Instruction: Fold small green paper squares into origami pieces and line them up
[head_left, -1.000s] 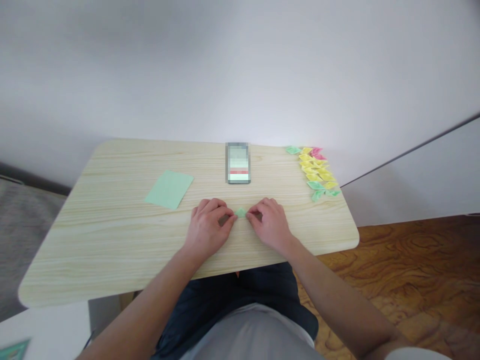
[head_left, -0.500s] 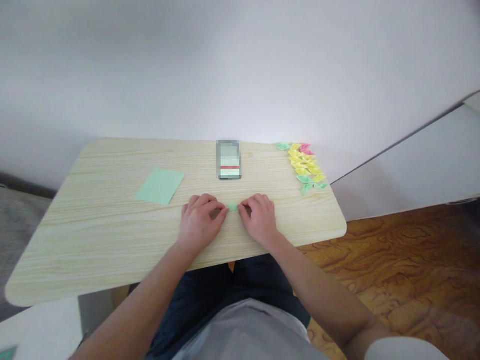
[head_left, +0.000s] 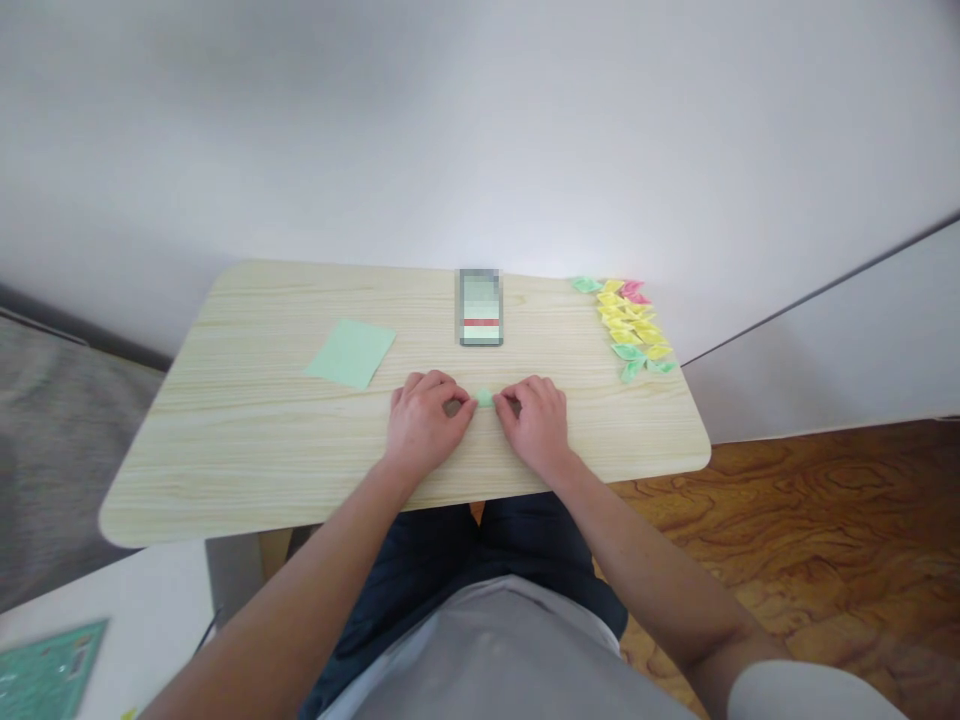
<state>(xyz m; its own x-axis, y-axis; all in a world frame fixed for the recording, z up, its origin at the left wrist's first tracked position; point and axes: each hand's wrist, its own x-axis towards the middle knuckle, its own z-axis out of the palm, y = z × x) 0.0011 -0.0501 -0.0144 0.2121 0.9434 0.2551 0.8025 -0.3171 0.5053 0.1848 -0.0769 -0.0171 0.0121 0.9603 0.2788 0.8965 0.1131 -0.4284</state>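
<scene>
A small piece of folded green paper (head_left: 485,398) sits low over the table near its front middle, pinched from both sides. My left hand (head_left: 429,418) closes thumb and forefinger on its left end. On the opposite end my right hand (head_left: 535,420) grips it the same way. The fingertips hide both ends, so only the middle of the paper shows. A flat square sheet of green paper (head_left: 352,353) lies to the left of my left hand.
A phone (head_left: 481,308) with a blurred screen lies at the back by the wall. Several folded yellow, green and pink paper pieces (head_left: 628,322) are grouped at the right of the wooden table (head_left: 255,430). A green package (head_left: 56,670) rests on a white surface at lower left.
The whole view has shifted, so the table sits further right and more of the green package shows. Both hands keep their pinch on the folded paper, with little visible change.
</scene>
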